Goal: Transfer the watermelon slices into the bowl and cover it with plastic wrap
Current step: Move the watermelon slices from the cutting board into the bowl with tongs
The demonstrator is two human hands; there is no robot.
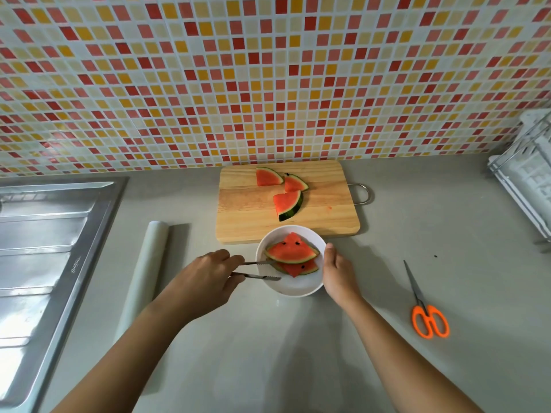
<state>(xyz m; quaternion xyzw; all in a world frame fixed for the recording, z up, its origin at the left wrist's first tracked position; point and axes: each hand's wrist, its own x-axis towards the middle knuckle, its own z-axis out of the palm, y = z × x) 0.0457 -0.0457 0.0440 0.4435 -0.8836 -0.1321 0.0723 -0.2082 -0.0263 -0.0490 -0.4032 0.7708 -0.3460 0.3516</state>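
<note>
A white bowl point(298, 286) stands on the grey counter just in front of a wooden cutting board point(247, 213). Watermelon slices point(290, 251) lie stacked inside the bowl. Three more slices point(286, 204) rest on the board. My left hand point(211, 272) holds metal tongs point(259, 269); their tips are apart over the bowl's left side, next to the slices. My right hand point(337, 269) grips the bowl's right rim, thumb on the edge. A roll of plastic wrap point(146, 263) lies left of the bowl.
Orange-handled scissors point(426, 311) lie on the counter to the right. A steel sink drainboard point(44, 248) fills the left side. A white dish rack point(527, 180) stands at the far right. The mosaic tile wall rises right behind the board.
</note>
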